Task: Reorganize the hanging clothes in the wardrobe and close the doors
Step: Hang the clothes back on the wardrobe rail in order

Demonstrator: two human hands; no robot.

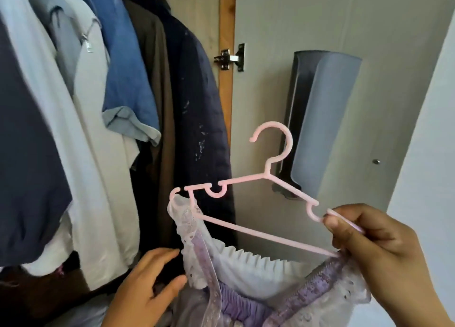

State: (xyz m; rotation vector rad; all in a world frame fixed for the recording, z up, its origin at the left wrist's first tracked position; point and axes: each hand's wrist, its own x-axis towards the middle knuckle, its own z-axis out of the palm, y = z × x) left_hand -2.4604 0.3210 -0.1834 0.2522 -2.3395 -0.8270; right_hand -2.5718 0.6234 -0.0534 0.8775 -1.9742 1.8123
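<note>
A pink plastic hanger [246, 179] is held out in front of the open wardrobe, tilted down to the right. My right hand [379, 248] grips its right end together with one lace strap. A lilac and white lace dress [248, 277] hangs from it, one strap over the left end. My left hand [150, 287] is at the dress's left edge, fingers apart, thumb touching the fabric. Hanging clothes fill the left: a navy garment [27, 154], pale shirts [81, 134], a blue denim shirt [125, 75], a brown garment [157, 129], a dark navy jacket [199, 110].
The wardrobe's wooden side panel [226, 80] carries a metal hinge [229, 58]. The grey door [344, 19] stands open to the right, with a grey plastic holder [322, 120] fixed on its inside and a small screw [376, 161]. A pale wall [433, 154] lies at far right.
</note>
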